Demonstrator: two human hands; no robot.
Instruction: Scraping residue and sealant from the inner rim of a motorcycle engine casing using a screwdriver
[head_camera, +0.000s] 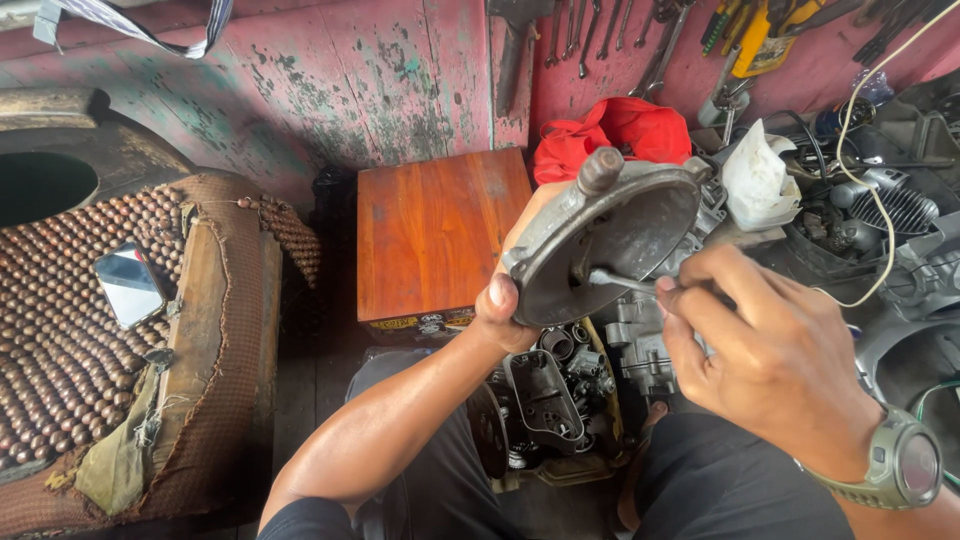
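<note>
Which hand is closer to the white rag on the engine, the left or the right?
The right hand. It is just below the white rag, gripping a thin metal tool. The left hand holds the round metal cover, farther left.

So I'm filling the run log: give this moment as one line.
left hand: holds round metal cover | right hand: works thin tool inside cover | engine: below

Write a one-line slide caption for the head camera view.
Left hand grips a round metal engine cover while the right hand works a thin metal tool inside it.
</note>
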